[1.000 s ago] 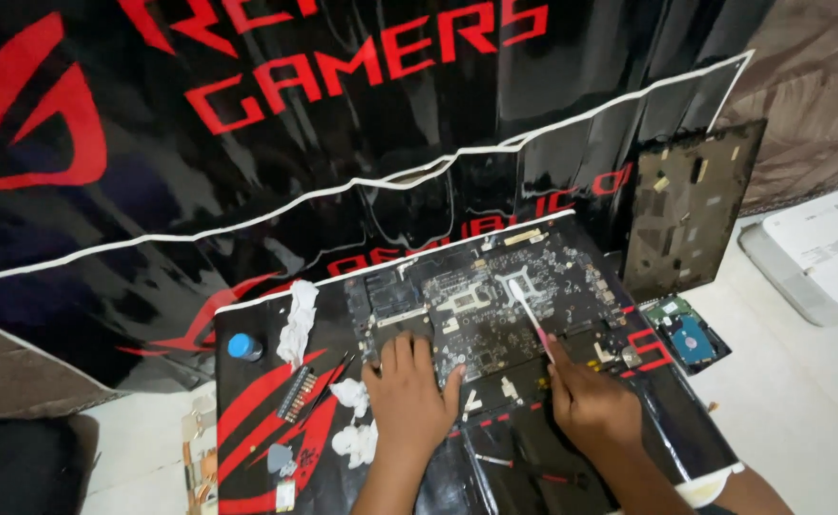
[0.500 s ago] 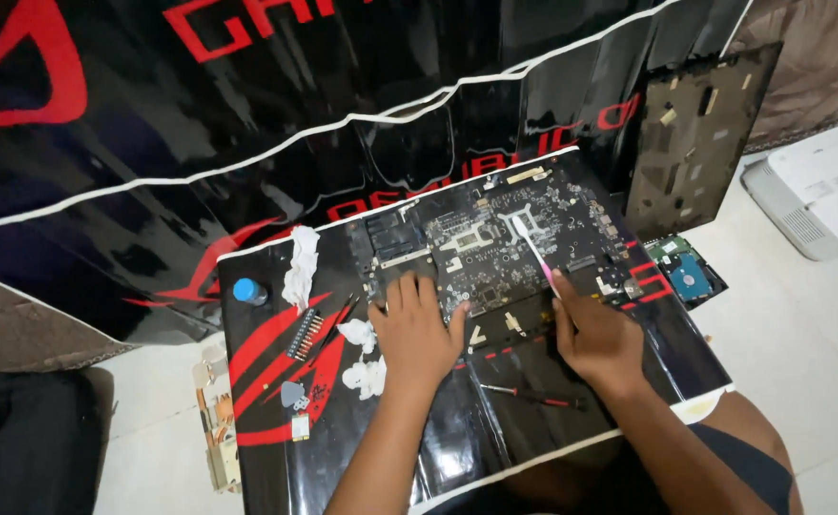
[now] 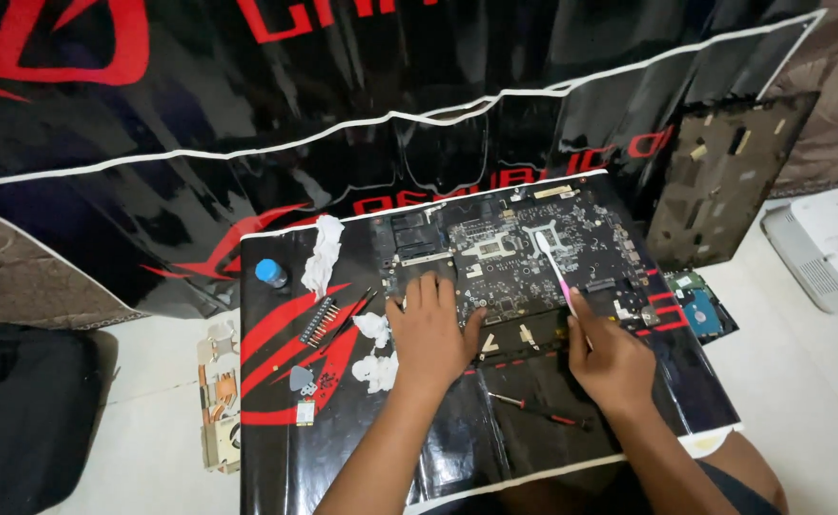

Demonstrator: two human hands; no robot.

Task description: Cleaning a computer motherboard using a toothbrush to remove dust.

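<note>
a dark circuit board (image 3: 510, 259) lies at the far edge of a black and red mat (image 3: 495, 420). the left hand (image 3: 430, 334) rests flat on the board's near edge, fingers pressed together. the right hand (image 3: 612, 360) pinches a pale brush (image 3: 554, 269) whose head touches the board's middle; its fingertips are hidden behind the hand. crumpled white wipes (image 3: 373, 351) lie just beside the left hand. a red-tipped screwdriver (image 3: 533, 408) lies near the mat's near edge. both forearms are cut off below.

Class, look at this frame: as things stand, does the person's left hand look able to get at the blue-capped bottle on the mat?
Probably yes. The left hand rests flat on the circuit board; the blue-capped bottle stands to its left, with only the bit set and low tissue wads between.
</note>
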